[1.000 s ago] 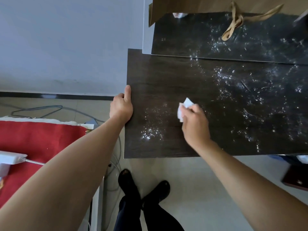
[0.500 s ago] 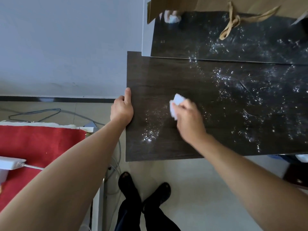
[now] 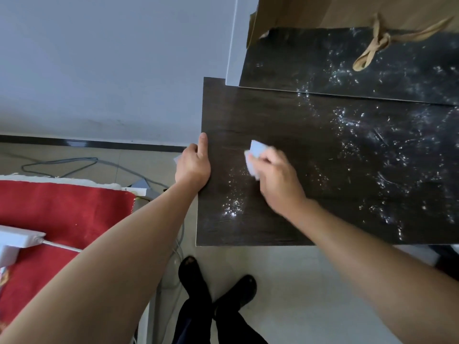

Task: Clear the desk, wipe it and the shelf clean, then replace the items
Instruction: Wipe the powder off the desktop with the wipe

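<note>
The dark wood desk (image 3: 285,115) fills the right half of the view, its top speckled with wet, shiny streaks. My right hand (image 3: 278,180) presses a folded white wipe (image 3: 254,156) flat on the desk near its left end. My left hand (image 3: 192,163) grips the desk's left edge, thumb lying on top. Behind the desk a raised dark shelf (image 3: 310,63) is speckled the same way.
A brown paper bag (image 3: 298,11) with tan ribbon handles (image 3: 375,45) stands on the shelf. A red cloth (image 3: 62,209) with a white box (image 3: 17,240) lies at the left. Cables (image 3: 62,165) trail on the floor; my black shoes (image 3: 216,286) are below the desk edge.
My right hand has slid the wipe leftward across the desk towards my left hand. The left hand has kept its grip on the edge.
</note>
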### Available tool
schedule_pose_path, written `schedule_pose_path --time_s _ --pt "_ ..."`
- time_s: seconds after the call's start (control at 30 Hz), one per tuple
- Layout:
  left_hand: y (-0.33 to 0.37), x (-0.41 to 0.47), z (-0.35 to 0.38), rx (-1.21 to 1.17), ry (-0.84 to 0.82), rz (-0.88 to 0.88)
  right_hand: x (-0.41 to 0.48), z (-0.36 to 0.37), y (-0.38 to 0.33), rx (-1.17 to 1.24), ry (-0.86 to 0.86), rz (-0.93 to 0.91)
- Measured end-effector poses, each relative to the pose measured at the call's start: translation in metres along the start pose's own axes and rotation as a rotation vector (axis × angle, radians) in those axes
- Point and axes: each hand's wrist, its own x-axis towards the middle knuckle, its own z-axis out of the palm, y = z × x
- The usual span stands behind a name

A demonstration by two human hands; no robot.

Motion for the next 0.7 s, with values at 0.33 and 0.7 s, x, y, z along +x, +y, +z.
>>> schedule_pose_path --time_s 0.33,0.7 --pt "0.004 0.002 -0.002 -0.008 -0.099 -0.018 0.021 -0.004 0.017 0.008 0.031 -0.052" --pt "-0.001 0.006 -0.001 -0.034 -0.119 -0.007 -0.106 -0.014 -0.033 0.159 -0.313 -0.352"
